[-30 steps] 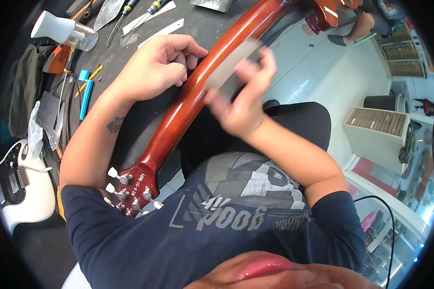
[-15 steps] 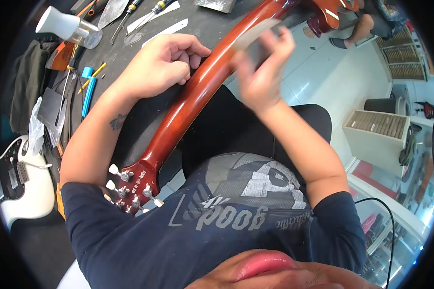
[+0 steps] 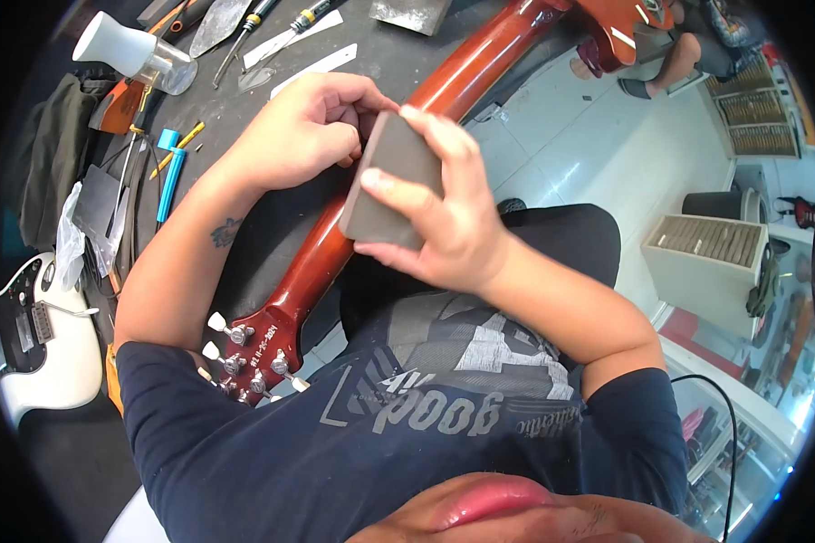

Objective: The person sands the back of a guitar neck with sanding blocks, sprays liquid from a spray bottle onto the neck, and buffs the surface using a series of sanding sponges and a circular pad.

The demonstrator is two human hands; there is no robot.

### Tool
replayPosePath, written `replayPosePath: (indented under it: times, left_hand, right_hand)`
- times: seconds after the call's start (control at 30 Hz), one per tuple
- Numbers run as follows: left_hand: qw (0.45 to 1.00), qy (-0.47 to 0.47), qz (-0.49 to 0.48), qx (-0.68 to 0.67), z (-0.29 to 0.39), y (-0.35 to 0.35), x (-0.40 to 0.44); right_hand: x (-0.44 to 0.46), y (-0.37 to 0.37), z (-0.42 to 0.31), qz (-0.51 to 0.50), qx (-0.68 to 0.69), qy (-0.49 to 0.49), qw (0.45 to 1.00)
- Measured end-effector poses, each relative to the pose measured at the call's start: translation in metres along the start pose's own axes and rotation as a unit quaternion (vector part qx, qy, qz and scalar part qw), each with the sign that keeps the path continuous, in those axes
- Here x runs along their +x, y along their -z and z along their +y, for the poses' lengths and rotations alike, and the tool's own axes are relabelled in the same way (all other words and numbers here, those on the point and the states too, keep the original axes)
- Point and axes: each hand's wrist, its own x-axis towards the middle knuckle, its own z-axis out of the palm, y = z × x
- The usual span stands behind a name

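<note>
A glossy red-brown guitar lies back side up, its neck (image 3: pixel 462 72) slanting from the body at top right down to the headstock (image 3: pixel 267 339) with pale tuner buttons. My right hand (image 3: pixel 457 204) grips a flat grey sanding block (image 3: pixel 403 154) over the middle of the neck, thumb and fingers around its edges. The block hides the part of the neck below it. On the neck's left edge, my left hand (image 3: pixel 326 127) is closed, fingers curled against the wood; its fingertips are partly hidden.
Dark bench at left holds a white-topped clear bottle (image 3: pixel 136 52), screwdrivers (image 3: pixel 244 36), a blue tool (image 3: pixel 169 176) and a yellow pencil (image 3: pixel 179 149). A white guitar body (image 3: pixel 59 348) lies at lower left. To the right are a box of slats (image 3: pixel 706 262) and another person's leg (image 3: pixel 679 63).
My right hand has moved the sanding block down the neck toward the headstock, and it now shows clearly instead of blurred. My left hand has stayed nearly in place.
</note>
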Motion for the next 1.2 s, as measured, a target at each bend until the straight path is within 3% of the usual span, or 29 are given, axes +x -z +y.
replayPosePath:
  times: [0.07, 0.13, 0.2, 0.27, 0.33, 0.37, 0.4, 0.47, 0.53, 0.6, 0.63, 0.7, 0.77, 0.8, 0.87, 0.93, 1.0, 1.07, 1.13, 1.2]
  left_hand:
    - [0.998, -0.01, -0.012, 0.055, 0.0, 0.003, 0.001]
    - [1.0, -0.003, -0.006, 0.031, 0.0, 0.002, -0.002]
    - [1.0, -0.008, -0.024, -0.005, 0.003, 0.002, -0.001]
    - [1.0, -0.004, -0.005, -0.025, -0.003, 0.001, 0.001]
    - [0.999, 0.012, -0.021, -0.023, -0.002, 0.003, 0.0]
    - [0.999, 0.006, 0.0, 0.033, -0.001, 0.005, -0.001]
    - [1.0, 0.005, -0.004, 0.024, -0.002, 0.005, -0.001]
    - [1.0, 0.003, -0.009, 0.011, -0.003, 0.007, 0.0]
    - [0.999, 0.011, -0.015, -0.035, 0.001, 0.004, 0.001]
    - [0.998, 0.009, -0.008, -0.059, -0.005, 0.002, 0.002]
    - [0.999, 0.033, -0.023, 0.023, 0.007, 0.006, 0.0]
    - [0.999, 0.017, -0.016, 0.026, 0.001, 0.008, -0.001]
    - [1.0, 0.016, -0.024, -0.007, -0.003, 0.01, 0.001]
    - [0.999, 0.024, 0.02, -0.036, 0.003, 0.0, -0.001]
    - [0.999, 0.015, 0.008, -0.035, -0.005, 0.006, 0.002]
    - [1.0, 0.018, 0.006, 0.004, 0.0, 0.005, 0.001]
    - [1.0, 0.014, 0.007, 0.013, 0.001, 0.005, -0.001]
    - [1.0, 0.009, 0.002, -0.008, -0.001, 0.006, 0.0]
    - [1.0, -0.002, 0.0, 0.014, 0.002, 0.01, 0.002]
    - [1.0, -0.005, -0.009, 0.029, 0.0, 0.008, 0.002]
  right_hand:
    - [0.015, 0.016, 0.036, 0.047, -0.092, -0.042, 0.994]
    - [0.03, 0.021, 0.058, 0.123, -0.138, -0.144, 0.972]
    - [0.025, 0.014, 0.012, 0.037, -0.127, -0.085, 0.987]
    - [0.012, 0.003, -0.028, -0.044, 0.0, -0.041, 0.998]
    - [0.026, 0.021, -0.003, -0.04, -0.082, -0.051, 0.994]
    - [0.032, 0.027, 0.026, 0.011, -0.158, -0.069, 0.985]
    - [0.042, 0.036, 0.043, 0.043, -0.205, -0.131, 0.969]
    - [0.036, 0.028, 0.019, 0.02, -0.214, -0.15, 0.965]
    - [0.024, 0.012, -0.036, -0.065, -0.051, -0.082, 0.993]
    - [0.024, 0.015, -0.026, -0.071, -0.034, -0.054, 0.995]
    - [0.029, 0.021, -0.002, -0.034, -0.106, -0.09, 0.99]
    - [0.049, 0.042, 0.049, 0.023, -0.179, -0.158, 0.971]
    - [0.048, 0.03, 0.005, -0.033, -0.154, -0.134, 0.978]
    - [0.043, 0.021, -0.024, -0.062, -0.142, -0.126, 0.98]
    - [0.024, 0.013, -0.047, -0.097, 0.001, -0.094, 0.991]
    - [0.033, 0.027, -0.006, -0.068, -0.093, -0.089, 0.989]
    - [0.043, 0.033, 0.049, 0.073, -0.169, -0.136, 0.974]
    - [0.027, 0.023, 0.024, 0.045, -0.138, -0.134, 0.98]
    - [0.009, 0.009, -0.026, -0.047, 0.013, -0.042, 0.998]
    - [0.009, 0.016, -0.009, -0.043, -0.012, -0.019, 0.999]
